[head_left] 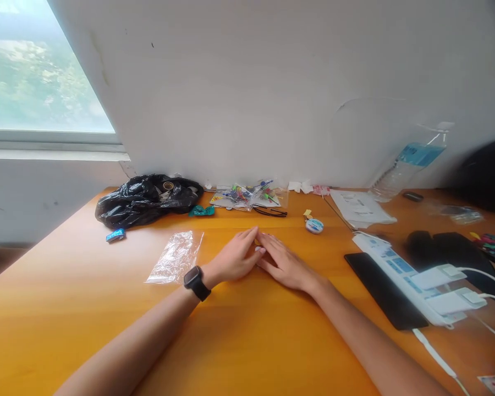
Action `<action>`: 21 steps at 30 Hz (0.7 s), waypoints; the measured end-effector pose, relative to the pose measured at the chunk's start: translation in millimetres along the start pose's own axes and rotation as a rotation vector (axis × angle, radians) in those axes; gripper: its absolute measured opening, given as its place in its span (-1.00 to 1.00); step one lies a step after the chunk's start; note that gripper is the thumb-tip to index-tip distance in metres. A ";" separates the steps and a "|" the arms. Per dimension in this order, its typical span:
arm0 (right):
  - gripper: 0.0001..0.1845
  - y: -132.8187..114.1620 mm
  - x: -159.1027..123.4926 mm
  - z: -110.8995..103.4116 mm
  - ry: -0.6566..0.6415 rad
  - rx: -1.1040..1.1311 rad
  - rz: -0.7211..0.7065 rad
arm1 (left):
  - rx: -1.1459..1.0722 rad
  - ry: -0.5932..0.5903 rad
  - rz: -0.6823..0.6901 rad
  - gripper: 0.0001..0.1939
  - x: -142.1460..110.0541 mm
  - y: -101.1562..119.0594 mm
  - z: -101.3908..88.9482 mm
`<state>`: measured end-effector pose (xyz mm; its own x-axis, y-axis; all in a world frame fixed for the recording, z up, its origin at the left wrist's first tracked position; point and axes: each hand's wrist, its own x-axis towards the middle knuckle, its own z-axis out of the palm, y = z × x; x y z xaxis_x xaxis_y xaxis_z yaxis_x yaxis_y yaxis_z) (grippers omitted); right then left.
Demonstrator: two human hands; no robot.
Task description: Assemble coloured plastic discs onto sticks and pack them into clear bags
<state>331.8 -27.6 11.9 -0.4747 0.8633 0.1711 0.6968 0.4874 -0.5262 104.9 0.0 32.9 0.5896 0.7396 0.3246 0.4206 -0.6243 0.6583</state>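
Note:
My left hand (235,257) lies flat on the orange wooden table (86,319), fingers stretched out, with a black smartwatch (196,282) on the wrist. My right hand (284,265) lies flat beside it, fingers extended, and the fingertips of the two hands meet near the table's middle. Neither hand holds anything. An empty clear plastic bag (175,256) lies just left of my left hand.
A black plastic bag (146,199) sits at the back left, a small blue packet (115,235) before it. Bags of small colourful items (249,196), black glasses (269,212), papers (359,207), a water bottle (408,163), a power strip (408,273) with plugs and a black phone (384,289) are around.

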 end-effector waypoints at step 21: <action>-0.61 28.0 4.0 -35.0 0.157 0.213 0.054 | -0.150 0.134 -0.040 -0.59 -7.0 -15.6 8.0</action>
<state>368.2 -5.9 27.0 -0.3396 0.9050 0.2562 0.5818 0.4162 -0.6988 99.7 2.6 15.0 0.4730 0.7961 0.3774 0.3282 -0.5567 0.7631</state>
